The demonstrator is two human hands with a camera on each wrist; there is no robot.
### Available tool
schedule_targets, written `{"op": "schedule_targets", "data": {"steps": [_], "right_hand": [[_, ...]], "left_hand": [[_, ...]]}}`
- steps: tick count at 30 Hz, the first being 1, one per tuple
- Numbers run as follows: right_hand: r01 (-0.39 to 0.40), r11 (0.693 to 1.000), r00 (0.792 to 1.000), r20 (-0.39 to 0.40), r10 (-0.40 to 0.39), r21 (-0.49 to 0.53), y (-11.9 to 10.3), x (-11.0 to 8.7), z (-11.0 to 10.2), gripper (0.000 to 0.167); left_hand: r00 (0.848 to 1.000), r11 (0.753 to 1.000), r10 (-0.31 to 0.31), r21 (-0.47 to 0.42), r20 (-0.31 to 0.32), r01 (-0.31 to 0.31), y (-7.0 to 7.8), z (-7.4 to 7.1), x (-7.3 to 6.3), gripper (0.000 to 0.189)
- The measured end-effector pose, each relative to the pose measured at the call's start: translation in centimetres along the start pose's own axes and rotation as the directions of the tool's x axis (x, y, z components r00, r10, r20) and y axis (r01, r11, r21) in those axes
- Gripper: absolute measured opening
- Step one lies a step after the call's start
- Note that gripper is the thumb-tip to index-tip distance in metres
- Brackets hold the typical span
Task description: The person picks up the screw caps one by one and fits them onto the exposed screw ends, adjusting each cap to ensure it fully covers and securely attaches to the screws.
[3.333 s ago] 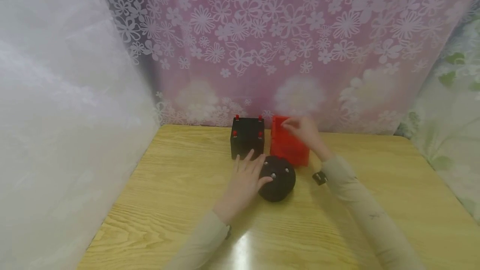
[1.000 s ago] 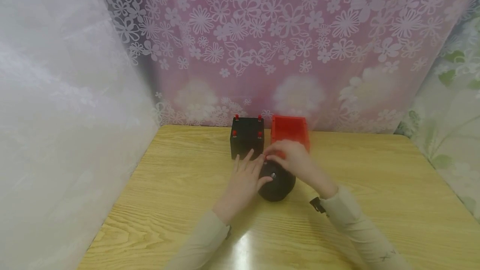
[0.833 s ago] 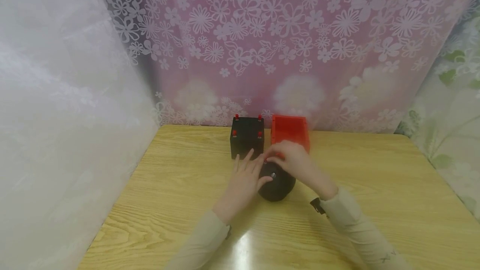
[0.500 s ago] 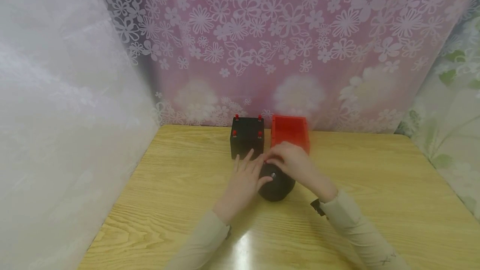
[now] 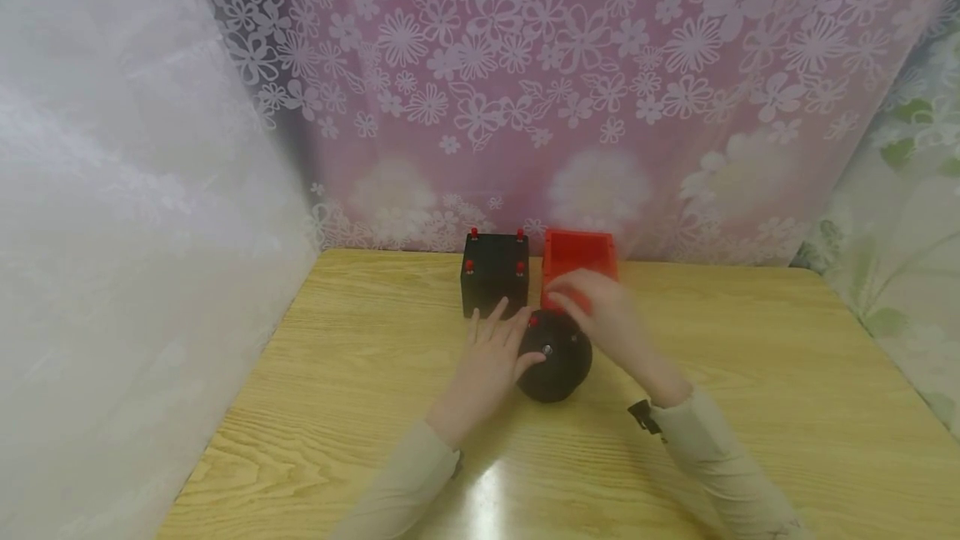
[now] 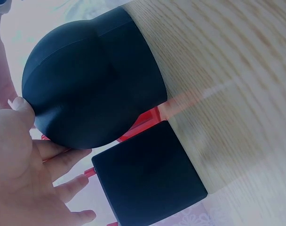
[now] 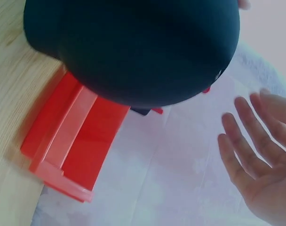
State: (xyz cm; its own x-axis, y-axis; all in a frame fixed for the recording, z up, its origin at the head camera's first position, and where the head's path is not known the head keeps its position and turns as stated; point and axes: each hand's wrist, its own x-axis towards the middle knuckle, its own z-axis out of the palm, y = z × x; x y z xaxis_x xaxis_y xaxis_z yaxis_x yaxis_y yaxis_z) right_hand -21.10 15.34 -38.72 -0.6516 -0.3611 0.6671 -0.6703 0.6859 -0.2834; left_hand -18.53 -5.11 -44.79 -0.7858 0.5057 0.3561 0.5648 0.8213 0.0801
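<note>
A black dome-topped block stands on the table, with small metal sockets on its top. One red peg sits upright in its far left part. My left hand rests on the dome's left side, fingers spread and thumb on top; in the left wrist view its fingertips lie between the dome and the black box. Just above the dome's far right side hovers my right hand, blurred. The right wrist view shows its fingers loosely extended, apart from the dome, with nothing visible between them.
Behind the dome stands an open red bin, partly covered by the right hand. Left of it, the black box carries several red pegs upright on its top. A floral curtain hangs behind the wooden table.
The right hand went from the red bin to the dome, worked at its far left socket, then lifted away to the right. A red peg now shows there. The left hand stayed put.
</note>
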Motion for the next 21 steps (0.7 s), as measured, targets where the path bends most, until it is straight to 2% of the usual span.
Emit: {"op": "schedule_targets", "data": {"steps": [4, 7, 10, 14, 21], "right_hand": [[-0.016, 1.000, 0.990, -0.139, 0.018, 0.015, 0.8, -0.3, -0.4, 0.021], [-0.040, 0.999, 0.979, -0.201, 0.042, 0.013, 1.5, -0.5, -0.7, 0.020], [-0.072, 0.997, 0.972, -0.225, 0.066, -0.017, 2.0, -0.6, -0.9, 0.019], [-0.077, 0.996, 0.966, -0.252, 0.063, -0.044, 2.5, -0.5, -1.1, 0.019], [-0.108, 0.994, 0.964, -0.246, 0.099, -0.026, 4.2, 0.1, -1.1, 0.017]], "left_hand": [[1.000, 1.000, 0.007, -0.009, -0.018, -0.007, 0.0, 0.0, -0.1, 0.071], [0.999, 1.000, 0.012, -0.015, -0.031, -0.012, -0.1, 0.1, -0.1, 0.070], [0.999, 1.000, 0.008, -0.020, -0.031, -0.009, -0.1, 0.1, -0.1, 0.071], [1.000, 1.000, 0.006, -0.019, -0.026, -0.007, 0.0, 0.0, -0.1, 0.070], [1.000, 0.999, -0.001, -0.043, -0.013, 0.001, 0.1, -0.1, -0.1, 0.070]]}}
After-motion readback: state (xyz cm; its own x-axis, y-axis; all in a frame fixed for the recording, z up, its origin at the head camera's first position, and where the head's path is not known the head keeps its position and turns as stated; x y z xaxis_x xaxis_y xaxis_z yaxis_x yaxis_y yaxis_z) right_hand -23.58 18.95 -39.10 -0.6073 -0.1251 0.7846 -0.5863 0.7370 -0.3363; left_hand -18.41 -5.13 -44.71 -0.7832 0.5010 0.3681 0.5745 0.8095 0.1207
